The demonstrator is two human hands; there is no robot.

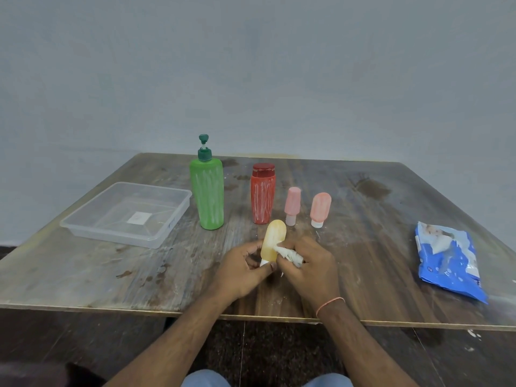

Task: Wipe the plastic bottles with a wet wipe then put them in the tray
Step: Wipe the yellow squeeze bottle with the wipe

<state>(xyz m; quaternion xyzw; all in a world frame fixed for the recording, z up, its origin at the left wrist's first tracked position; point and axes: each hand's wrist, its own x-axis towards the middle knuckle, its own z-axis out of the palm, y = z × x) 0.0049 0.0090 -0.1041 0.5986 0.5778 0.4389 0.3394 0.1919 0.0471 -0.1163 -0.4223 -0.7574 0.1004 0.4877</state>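
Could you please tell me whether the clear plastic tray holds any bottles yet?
Not yet. The clear plastic tray contains no bottles; only a small white label shows on its bottom.

The tray [125, 213] is sitting at the table's [83, 269] left; four bottles are standing right of it in a row, the pump bottle [208, 194] nearest. The wipes pack [446, 261] is lying far right (seemingly flat).
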